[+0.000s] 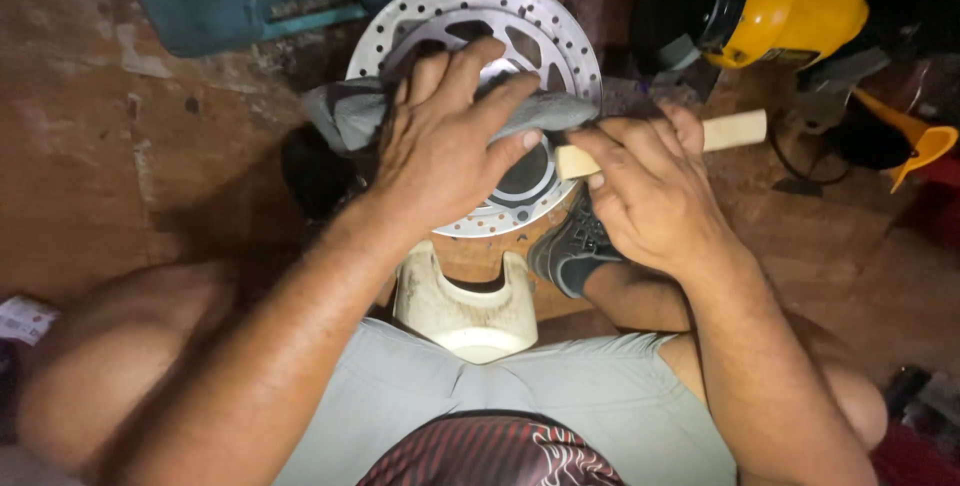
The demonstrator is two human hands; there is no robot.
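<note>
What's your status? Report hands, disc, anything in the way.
Left hand pressing grey cloth onto round drilled metal brake disc. Right hand gripping pale wooden handle at disc's edge. Grey shoe under the disc; nothing blocking.

A round, drilled metal brake disc (478, 96) is standing nearly upright over the brown floor. A grey cloth (350, 111) is lying draped across its face, and a pale wooden handle (735, 131) is sticking out level beside its right edge.
</note>
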